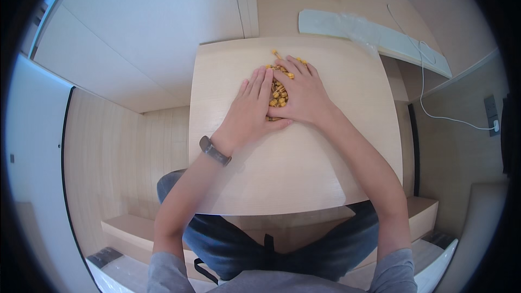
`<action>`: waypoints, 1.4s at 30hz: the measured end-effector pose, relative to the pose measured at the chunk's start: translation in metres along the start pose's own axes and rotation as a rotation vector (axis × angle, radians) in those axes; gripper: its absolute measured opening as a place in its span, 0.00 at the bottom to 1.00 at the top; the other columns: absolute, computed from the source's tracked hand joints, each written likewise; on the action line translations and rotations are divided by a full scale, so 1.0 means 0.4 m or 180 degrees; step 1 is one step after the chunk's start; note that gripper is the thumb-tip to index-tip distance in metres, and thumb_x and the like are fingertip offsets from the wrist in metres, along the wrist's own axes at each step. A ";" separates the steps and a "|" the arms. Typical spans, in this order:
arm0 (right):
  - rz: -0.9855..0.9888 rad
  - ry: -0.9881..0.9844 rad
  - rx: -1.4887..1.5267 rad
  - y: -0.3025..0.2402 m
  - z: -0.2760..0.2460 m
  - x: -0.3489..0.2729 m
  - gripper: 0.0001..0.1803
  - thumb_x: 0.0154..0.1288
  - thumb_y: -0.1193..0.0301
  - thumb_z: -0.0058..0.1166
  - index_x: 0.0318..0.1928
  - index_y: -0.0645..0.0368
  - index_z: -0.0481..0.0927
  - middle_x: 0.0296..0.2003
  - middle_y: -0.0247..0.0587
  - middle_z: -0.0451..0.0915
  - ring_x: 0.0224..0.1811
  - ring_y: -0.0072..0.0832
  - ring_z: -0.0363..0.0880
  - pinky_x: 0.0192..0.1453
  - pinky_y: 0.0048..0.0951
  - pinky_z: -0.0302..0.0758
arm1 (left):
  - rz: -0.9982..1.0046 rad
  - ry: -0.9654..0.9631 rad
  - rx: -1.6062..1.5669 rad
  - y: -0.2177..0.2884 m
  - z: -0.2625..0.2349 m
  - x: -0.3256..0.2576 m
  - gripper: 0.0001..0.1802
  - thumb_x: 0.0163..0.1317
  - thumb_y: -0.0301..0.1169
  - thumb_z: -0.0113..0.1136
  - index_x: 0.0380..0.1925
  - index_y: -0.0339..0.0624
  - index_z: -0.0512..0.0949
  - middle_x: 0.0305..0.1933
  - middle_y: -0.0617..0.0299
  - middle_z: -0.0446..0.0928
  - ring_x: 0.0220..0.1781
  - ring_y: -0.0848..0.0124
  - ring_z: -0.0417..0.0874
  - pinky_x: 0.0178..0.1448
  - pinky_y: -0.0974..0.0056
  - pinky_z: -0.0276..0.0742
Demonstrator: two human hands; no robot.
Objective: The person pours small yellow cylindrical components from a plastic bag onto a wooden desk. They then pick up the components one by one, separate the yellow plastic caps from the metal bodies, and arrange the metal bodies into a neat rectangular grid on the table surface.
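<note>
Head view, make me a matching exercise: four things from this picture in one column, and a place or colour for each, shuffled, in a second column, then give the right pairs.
Things:
1. small yellow pieces
2. wristband
3. white cable
4. right hand

Places or colours:
A. plugged into a wall socket on the right
B. grey, on the left hand's wrist
C. heaped on the wooden table between both hands
D. flat on the table, fingers over the heap's far side

Pairs: 1-C, 2-B, 3-A, 4-D

Left hand [251, 109] and right hand [302, 93] flat on table [304, 173], cupping pile of small yellow pieces [279, 93].
</note>
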State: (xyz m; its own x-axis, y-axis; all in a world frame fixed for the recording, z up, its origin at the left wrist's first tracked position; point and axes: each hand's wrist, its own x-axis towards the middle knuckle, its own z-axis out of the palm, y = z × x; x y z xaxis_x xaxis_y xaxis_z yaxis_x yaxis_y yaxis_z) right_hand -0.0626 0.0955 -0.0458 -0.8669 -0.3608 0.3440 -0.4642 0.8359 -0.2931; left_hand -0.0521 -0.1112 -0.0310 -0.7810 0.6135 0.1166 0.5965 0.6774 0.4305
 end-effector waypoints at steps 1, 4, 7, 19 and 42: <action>0.0006 -0.0032 0.0019 0.000 -0.001 0.001 0.51 0.51 0.34 0.72 0.70 0.51 0.82 0.77 0.50 0.73 0.83 0.54 0.64 0.83 0.66 0.57 | 0.0011 -0.0001 -0.0057 0.000 0.001 -0.001 0.66 0.66 0.57 0.75 0.86 0.27 0.47 0.90 0.35 0.49 0.93 0.42 0.45 0.92 0.40 0.45; 0.0110 -0.0255 0.0027 0.002 -0.019 0.013 0.52 0.52 0.32 0.72 0.72 0.49 0.81 0.80 0.50 0.70 0.86 0.55 0.59 0.86 0.71 0.51 | 0.0038 -0.0005 -0.0299 -0.013 -0.013 0.011 0.66 0.65 0.55 0.77 0.86 0.29 0.48 0.90 0.36 0.51 0.93 0.43 0.46 0.92 0.41 0.46; 0.0208 -0.0225 0.0272 0.017 -0.053 -0.006 0.51 0.54 0.33 0.73 0.74 0.45 0.80 0.83 0.51 0.65 0.89 0.57 0.54 0.87 0.76 0.43 | 0.0024 0.0008 -0.0755 -0.007 -0.043 0.024 0.59 0.66 0.49 0.77 0.87 0.36 0.52 0.89 0.40 0.57 0.93 0.45 0.48 0.92 0.43 0.49; 0.1012 0.0311 0.1746 0.056 -0.194 -0.280 0.21 0.74 0.64 0.67 0.63 0.54 0.86 0.80 0.52 0.68 0.85 0.52 0.62 0.86 0.49 0.63 | 0.0489 0.0660 -0.0425 -0.099 -0.065 0.264 0.22 0.68 0.14 0.55 0.58 0.38 0.87 0.66 0.45 0.83 0.69 0.46 0.81 0.73 0.49 0.79; 0.0906 0.0533 0.1007 0.047 -0.192 -0.280 0.17 0.60 0.71 0.74 0.50 0.58 0.88 0.52 0.43 0.85 0.60 0.42 0.80 0.65 0.40 0.80 | 0.0035 0.1148 -0.1844 0.028 -0.053 0.055 0.18 0.70 0.19 0.69 0.58 0.40 0.88 0.46 0.56 0.87 0.47 0.66 0.88 0.56 0.64 0.84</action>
State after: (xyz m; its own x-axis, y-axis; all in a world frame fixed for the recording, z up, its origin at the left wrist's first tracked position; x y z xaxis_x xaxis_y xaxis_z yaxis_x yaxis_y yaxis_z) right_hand 0.0395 0.1835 -0.0212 -0.9388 -0.0414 0.3420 -0.2669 0.7152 -0.6460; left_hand -0.0666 -0.0988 -0.0048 -0.8482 0.3775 0.3715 0.4879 0.2837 0.8255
